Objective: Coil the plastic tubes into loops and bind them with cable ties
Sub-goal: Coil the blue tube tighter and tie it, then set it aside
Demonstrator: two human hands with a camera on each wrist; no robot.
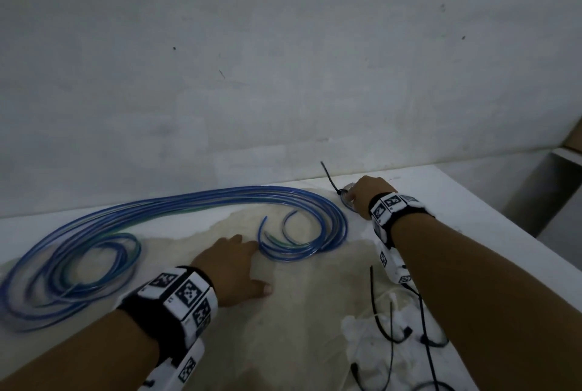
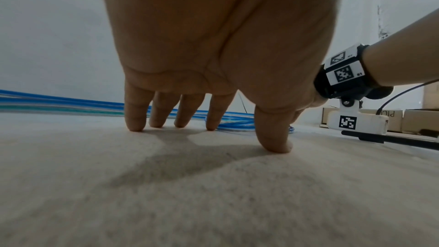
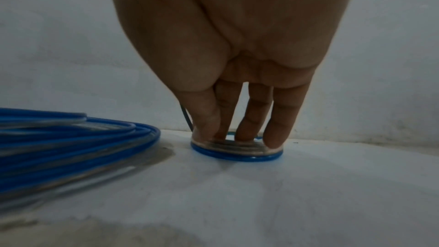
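Note:
A long bundle of blue and clear plastic tubes [image 1: 189,201] sweeps across the table, looped at the left and curled at the right [image 3: 71,138]. Its loose ends [image 1: 274,252] lie just past my left fingertips. My left hand [image 1: 252,264] rests on the beige cloth with straight fingers [image 2: 135,119] and holds nothing. A small coil of tube [image 3: 235,151] lies near the wall, bound by a black cable tie whose tail [image 1: 327,174] sticks up. My right hand [image 1: 362,193] presses down on this coil with straight fingers [image 3: 282,119].
A beige cloth [image 1: 283,312] covers the middle of the white table [image 1: 472,217]. Several loose black cable ties [image 1: 381,318] lie on white wrapping at the front right. The wall stands close behind. Cardboard boxes [image 2: 415,119] sit beyond the table's right end.

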